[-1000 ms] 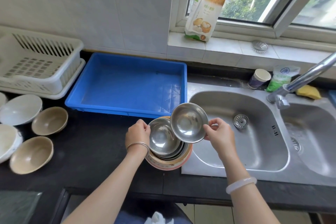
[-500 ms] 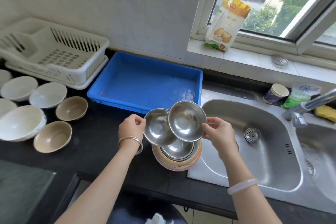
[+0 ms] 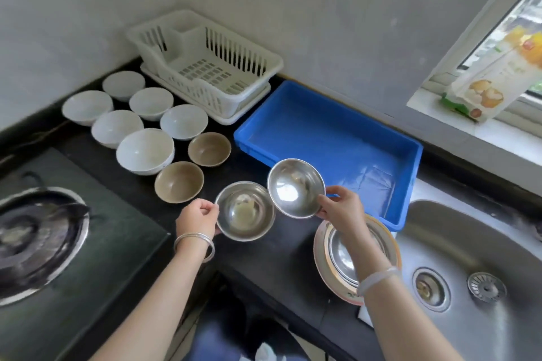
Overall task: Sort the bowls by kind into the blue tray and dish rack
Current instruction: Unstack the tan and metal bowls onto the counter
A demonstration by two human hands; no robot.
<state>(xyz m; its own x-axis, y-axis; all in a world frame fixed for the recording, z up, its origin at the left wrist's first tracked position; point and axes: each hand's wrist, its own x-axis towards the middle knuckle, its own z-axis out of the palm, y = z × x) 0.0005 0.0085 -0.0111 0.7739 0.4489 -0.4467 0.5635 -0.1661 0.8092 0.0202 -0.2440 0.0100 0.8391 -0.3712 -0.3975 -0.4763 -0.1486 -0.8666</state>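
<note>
Left hand (image 3: 197,217) pinching round stainless-steel bowl (image 3: 245,210) by rim, right hand (image 3: 341,208) gripping second, tilted steel bowl (image 3: 295,187), near rectangular blue plastic tray (image 3: 328,138), white slatted dish rack (image 3: 205,64) beyond.

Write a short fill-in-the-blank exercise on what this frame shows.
1. The left hand and the right hand hold ____ steel bowls between them.
2. Left of the tray stand ____ white bowls and two brown bowls.
3. The tray lies between the rack and the ____.
Missing words: two; six; sink.
</note>
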